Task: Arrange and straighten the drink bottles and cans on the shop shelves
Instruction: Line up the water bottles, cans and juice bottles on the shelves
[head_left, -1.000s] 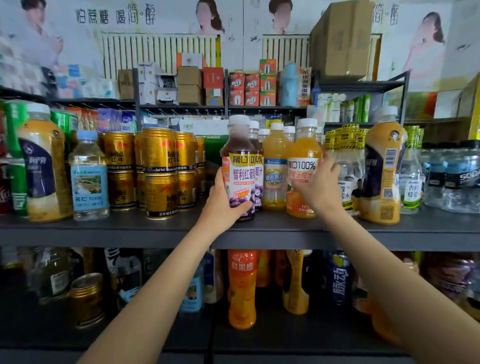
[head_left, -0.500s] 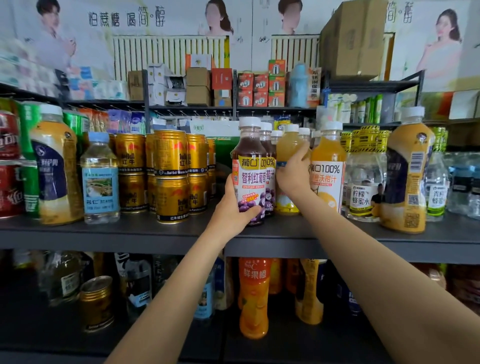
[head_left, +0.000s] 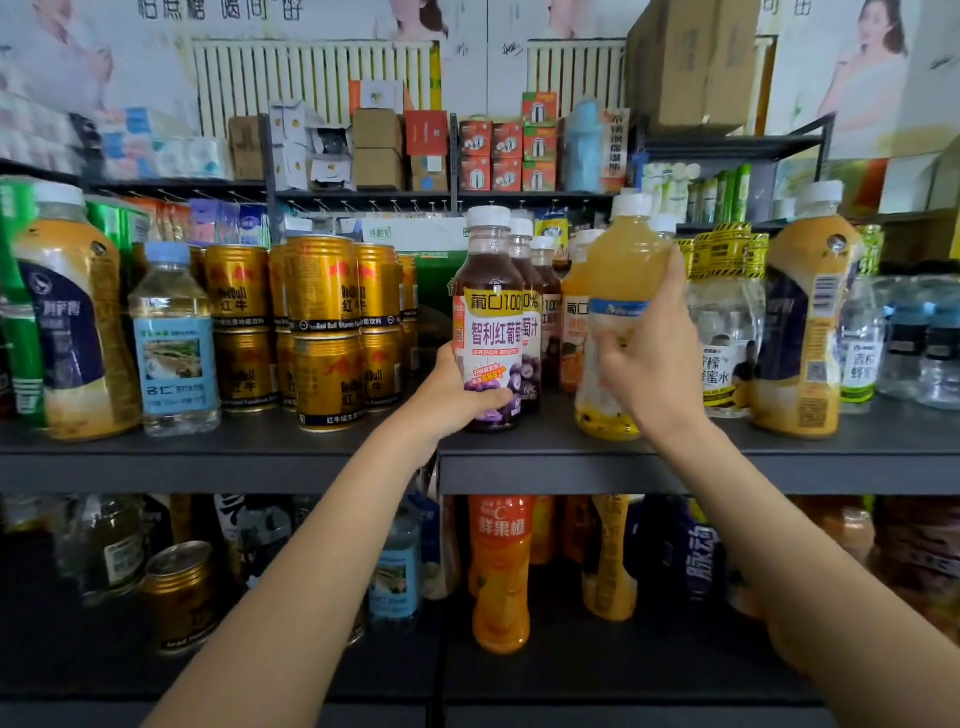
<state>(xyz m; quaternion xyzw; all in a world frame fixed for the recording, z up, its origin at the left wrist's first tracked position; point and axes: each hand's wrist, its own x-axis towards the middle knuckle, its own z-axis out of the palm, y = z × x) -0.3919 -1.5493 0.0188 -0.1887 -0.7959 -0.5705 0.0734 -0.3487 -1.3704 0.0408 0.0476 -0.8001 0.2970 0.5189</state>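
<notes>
Grape bottle (head_left: 491, 322) in left hand (head_left: 452, 395), yellow bottle (head_left: 621, 291) in right hand (head_left: 654, 369)

The left hand (head_left: 447, 392) is gripping the lower part of a grape juice bottle (head_left: 490, 312) standing on the upper shelf (head_left: 208, 457). The right hand (head_left: 657, 364) is holding a yellow juice bottle (head_left: 621, 270) just beside it, near stacked gold cans (head_left: 322, 332).

Wall posters (head_left: 857, 78) high above both hands, white radiator (head_left: 311, 78) above the left hand, big cardboard box (head_left: 691, 62) above the right hand, small red and green cartons (head_left: 506, 150) stacked between them, tissue packs (head_left: 171, 156) far up-left.
</notes>
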